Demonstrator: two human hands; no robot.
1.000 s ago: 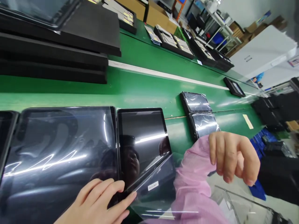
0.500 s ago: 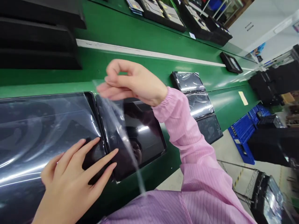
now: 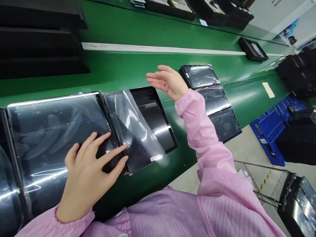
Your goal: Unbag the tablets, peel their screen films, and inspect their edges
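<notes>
My left hand [image 3: 95, 164] lies with fingers spread across the seam between two dark flat screens, its thumb and index finger on the right one. That right screen [image 3: 158, 118] is a glossy black panel. A clear protective film [image 3: 138, 123] lies loosely over its left part, curled and rippled, with a small white label [image 3: 156, 158] at its lower edge. The left screen [image 3: 54, 131] is larger in view and has a film with streaky reflections. My right hand [image 3: 168, 80] is raised above the bench past the right screen's top corner, fingers stretched out, holding nothing.
Three film-covered screens [image 3: 213, 98] lie in a row on the green bench [image 3: 118, 69] to the right. Black foam blocks [image 3: 41, 49] stand at the upper left. Beyond the bench's right side are a blue pallet [image 3: 268, 131] and a wire cart [image 3: 261, 194].
My right hand has let go of the film and moved right, its fingers opening. The film, held up before, now rests on the right screen. My left hand stays on the screens.
</notes>
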